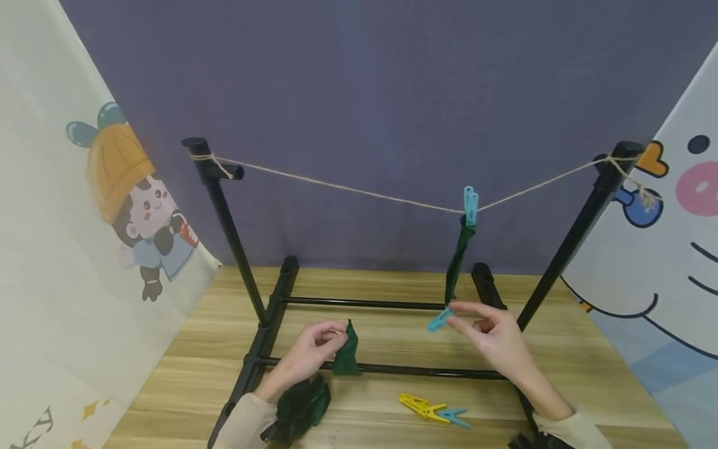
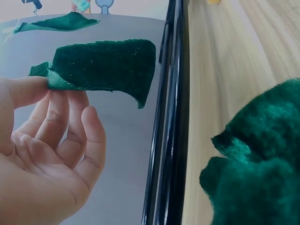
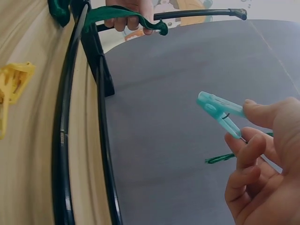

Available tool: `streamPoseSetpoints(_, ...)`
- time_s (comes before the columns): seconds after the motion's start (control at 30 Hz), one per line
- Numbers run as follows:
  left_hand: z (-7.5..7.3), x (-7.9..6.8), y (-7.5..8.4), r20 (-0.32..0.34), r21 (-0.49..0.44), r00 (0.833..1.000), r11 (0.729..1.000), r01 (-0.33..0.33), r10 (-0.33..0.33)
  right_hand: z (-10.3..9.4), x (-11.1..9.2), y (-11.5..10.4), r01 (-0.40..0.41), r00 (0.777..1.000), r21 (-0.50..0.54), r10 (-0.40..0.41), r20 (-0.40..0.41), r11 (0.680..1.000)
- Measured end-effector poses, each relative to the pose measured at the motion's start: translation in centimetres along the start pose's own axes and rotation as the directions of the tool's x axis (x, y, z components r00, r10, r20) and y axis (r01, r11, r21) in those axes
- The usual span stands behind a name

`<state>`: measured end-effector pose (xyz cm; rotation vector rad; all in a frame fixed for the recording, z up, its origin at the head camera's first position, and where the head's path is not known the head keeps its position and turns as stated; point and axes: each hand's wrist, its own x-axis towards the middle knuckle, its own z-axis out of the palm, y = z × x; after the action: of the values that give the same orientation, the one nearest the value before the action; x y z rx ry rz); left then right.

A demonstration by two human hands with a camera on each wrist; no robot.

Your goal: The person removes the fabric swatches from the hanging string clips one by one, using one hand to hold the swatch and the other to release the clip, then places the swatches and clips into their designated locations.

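My left hand (image 1: 320, 349) pinches the top of a small dark green cloth (image 1: 346, 354) above the rack's lower bar; in the left wrist view the cloth (image 2: 103, 68) hangs from thumb and forefinger. A heap of green cloths (image 1: 300, 408) lies by that wrist. My right hand (image 1: 490, 333) pinches a light blue clothespin (image 1: 439, 320), seen close as the clothespin (image 3: 220, 112) in the right wrist view. Another green cloth (image 1: 459, 259) hangs from the twine line (image 1: 348, 188), held by a blue peg (image 1: 470, 206).
A black metal rack (image 1: 269, 324) stands on the wooden table (image 1: 561, 362), its twine tied between two slanted posts. Yellow clothespins (image 1: 417, 406) and a blue clothespin (image 1: 455, 416) lie on the table in front. Cartoon-printed panels flank both sides; a purple wall is behind.
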<state>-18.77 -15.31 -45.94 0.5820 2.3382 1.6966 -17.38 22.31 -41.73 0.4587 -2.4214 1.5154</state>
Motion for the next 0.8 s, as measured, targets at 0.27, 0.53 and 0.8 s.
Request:
streamPoseSetpoints(0.27,-0.2,-0.4,-0.5,-0.001,0.000,0.999,0.999,0.041,-0.041,0.5,-0.6,0.9,-0.073,0.997,-0.011,0.074,0.035,0.997)
streamPoseSetpoints(0.53,-0.1,-1.0,-1.3,-0.003,0.014,0.999,0.999,0.034,-0.034,0.8,-1.1,1.8,-0.084,0.996,-0.014,0.084,0.018,0.996)
streamPoseSetpoints(0.8,0.0,-1.5,-2.5,-0.002,-0.001,0.998,0.998,0.055,-0.055,0.8,-1.8,2.4,-0.175,0.983,-0.021,0.176,0.061,0.984)
